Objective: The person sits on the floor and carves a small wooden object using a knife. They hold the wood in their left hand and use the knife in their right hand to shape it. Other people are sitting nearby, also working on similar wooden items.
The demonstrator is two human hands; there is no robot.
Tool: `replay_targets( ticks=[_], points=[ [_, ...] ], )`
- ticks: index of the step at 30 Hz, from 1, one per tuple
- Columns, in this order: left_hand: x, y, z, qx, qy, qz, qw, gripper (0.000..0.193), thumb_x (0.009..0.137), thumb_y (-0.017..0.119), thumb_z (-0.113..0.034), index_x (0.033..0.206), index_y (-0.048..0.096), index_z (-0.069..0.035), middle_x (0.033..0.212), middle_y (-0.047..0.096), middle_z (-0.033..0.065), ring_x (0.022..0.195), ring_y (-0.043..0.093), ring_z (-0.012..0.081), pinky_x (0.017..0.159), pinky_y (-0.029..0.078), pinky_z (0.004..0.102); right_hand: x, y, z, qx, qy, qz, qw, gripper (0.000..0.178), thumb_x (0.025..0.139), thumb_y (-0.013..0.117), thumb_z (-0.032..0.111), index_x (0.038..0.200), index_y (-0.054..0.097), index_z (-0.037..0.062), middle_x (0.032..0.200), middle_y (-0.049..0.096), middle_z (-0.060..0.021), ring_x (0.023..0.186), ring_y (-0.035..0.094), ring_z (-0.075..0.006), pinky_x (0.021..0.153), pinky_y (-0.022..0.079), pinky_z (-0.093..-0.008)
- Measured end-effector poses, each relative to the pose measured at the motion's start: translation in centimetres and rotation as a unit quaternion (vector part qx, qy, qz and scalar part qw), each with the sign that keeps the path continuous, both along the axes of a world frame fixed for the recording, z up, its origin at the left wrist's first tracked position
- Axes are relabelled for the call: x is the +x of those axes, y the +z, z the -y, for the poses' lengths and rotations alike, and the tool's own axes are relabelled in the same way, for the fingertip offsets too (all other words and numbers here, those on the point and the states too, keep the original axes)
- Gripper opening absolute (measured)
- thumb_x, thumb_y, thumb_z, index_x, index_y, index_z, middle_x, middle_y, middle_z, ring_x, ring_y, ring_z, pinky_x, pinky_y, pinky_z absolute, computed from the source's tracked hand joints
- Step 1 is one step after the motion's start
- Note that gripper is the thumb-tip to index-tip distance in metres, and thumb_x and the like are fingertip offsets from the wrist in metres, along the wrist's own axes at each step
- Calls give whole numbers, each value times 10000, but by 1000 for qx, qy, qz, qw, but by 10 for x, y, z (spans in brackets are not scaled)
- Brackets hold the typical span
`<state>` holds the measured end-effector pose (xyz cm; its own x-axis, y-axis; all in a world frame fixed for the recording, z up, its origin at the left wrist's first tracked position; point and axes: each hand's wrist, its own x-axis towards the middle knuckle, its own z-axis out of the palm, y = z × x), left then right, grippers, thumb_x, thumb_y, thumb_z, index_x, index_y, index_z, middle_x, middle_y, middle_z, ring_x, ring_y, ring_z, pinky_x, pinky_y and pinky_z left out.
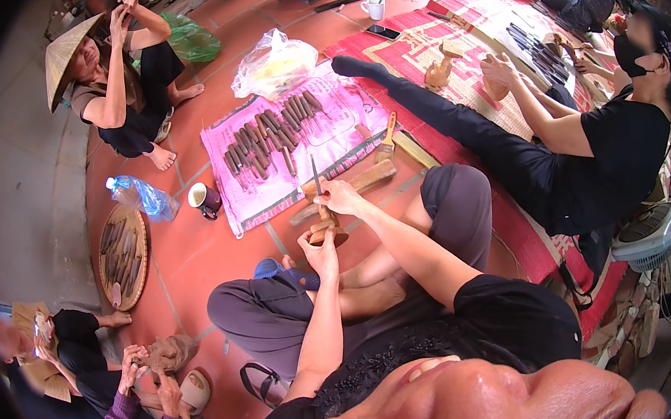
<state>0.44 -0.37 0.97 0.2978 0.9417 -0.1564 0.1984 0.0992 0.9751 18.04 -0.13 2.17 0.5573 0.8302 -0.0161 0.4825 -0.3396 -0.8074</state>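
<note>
One carved wooden piece [324, 231], brown, partly covered, held up; one slim dark tool [315, 169], held, extending toward the far side.

Left hand [321, 256]: grips carving [331, 226]
Right hand [340, 198]: holds thin tool [315, 169]
Pink cloth [258, 202]: dark-handled tools [262, 140] in rows
Mug [202, 196]: beside cloth, near bottle [143, 197]
Basket [144, 250]: slim pieces [120, 253] inside

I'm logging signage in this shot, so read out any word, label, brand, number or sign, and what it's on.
None can be read.
Pink cloth: border markings, too small and blurred.
Plastic bottle: blue band, any print too blurred.
Red patterned mat: no words I can make out.
Wooden piece in the hands: no lettering visible.
</note>
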Motion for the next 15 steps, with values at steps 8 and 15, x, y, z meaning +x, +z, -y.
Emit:
replay_targets(
  ticks=[8,15],
  points=[
    [-2,-9,-2,-5,2,41,999,576,827,858,-276,1200,493,-33,1134,603,135,1029,621,221,911,512,352,-4,0,-5,46,-47,-64,996,327,923,718,352,961,672,31,918,722,-201,910,688,-421,809,522,-511],
    [1,3,3,0,-6,16,1000,583,828,856,-279,1206,488,-31,1132,611,149,1029,624,222,911,514,351,-2,-6,0,19,-20,57,998,296,941,699,332,974,679,39,922,727,-186,912,693,-421,813,528,-510]
  ],
)
